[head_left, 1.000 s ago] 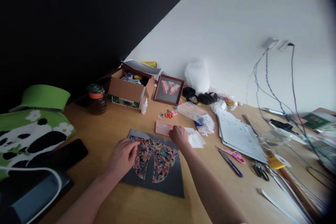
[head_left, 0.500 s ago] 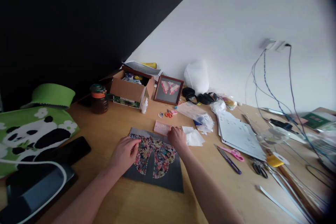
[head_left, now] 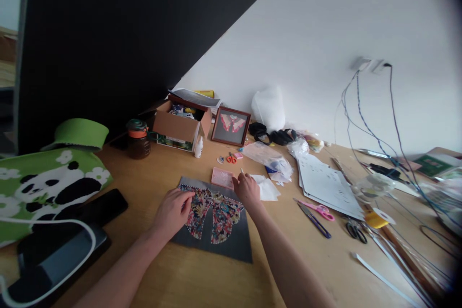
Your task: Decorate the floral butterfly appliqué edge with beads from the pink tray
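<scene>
A dark grey cloth [head_left: 231, 251] lies flat, bearing a floral butterfly-shaped piece [head_left: 221, 226] edged with small pale dots. My left hand [head_left: 173, 208] rests on its upper left part, fingers loosely bent, thumb and index finger apart. Near the upper right edge of the cloth, my right hand [head_left: 247, 189] is closed around a thin pale stick [head_left: 241, 171]; only its top end shows. Just left of that hand is a shallow pink tray [head_left: 223, 178] with tiny pale bits in it. White tissue [head_left: 267, 187] lies to its right.
Pink scissors [head_left: 319, 209], dark-handled snips [head_left: 314, 220] and paper sheets [head_left: 325, 184] lie to the right. Behind stand a framed butterfly [head_left: 231, 126], a white bottle [head_left: 198, 147], an open cardboard box [head_left: 176, 124] and a jar [head_left: 138, 147]. A phone [head_left: 104, 208] lies left.
My right hand has drawn slightly back from the pink tray and turned, so the pale stick's end now shows. My left hand stays on the cloth. The view has shifted slightly.
</scene>
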The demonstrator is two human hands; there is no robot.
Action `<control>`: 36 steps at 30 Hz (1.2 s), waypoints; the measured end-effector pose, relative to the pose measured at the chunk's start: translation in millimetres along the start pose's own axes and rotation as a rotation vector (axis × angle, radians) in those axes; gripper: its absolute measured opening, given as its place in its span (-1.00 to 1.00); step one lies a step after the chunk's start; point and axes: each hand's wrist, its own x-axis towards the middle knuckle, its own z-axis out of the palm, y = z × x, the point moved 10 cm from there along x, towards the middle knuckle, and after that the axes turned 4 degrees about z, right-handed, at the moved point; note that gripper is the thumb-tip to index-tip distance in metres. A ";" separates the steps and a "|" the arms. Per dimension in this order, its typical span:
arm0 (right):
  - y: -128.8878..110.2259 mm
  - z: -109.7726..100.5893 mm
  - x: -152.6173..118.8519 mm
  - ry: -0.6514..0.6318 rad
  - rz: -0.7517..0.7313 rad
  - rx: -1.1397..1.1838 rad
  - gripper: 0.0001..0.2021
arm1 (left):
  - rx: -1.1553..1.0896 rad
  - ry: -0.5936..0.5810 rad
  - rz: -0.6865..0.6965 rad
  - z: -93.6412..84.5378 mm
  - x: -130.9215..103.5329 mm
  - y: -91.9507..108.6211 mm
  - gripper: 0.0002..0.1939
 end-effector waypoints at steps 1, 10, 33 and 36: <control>4.4 -4.1 -3.1 0.024 0.007 0.027 -0.68 | 0.001 -0.001 -0.006 0.1 -0.2 -0.6 -0.76; 50.5 -19.4 -98.8 0.350 -0.157 0.558 -0.79 | 0.005 0.013 0.033 -13.1 8.2 10.3 -0.75; 72.3 -54.4 -164.1 0.726 -0.359 0.837 -0.80 | -0.138 -0.397 0.565 -92.9 58.8 247.0 -0.66; 78.5 -57.3 -163.0 0.739 -0.327 0.851 -0.80 | -0.177 -0.342 0.556 -119.1 55.2 250.0 -0.65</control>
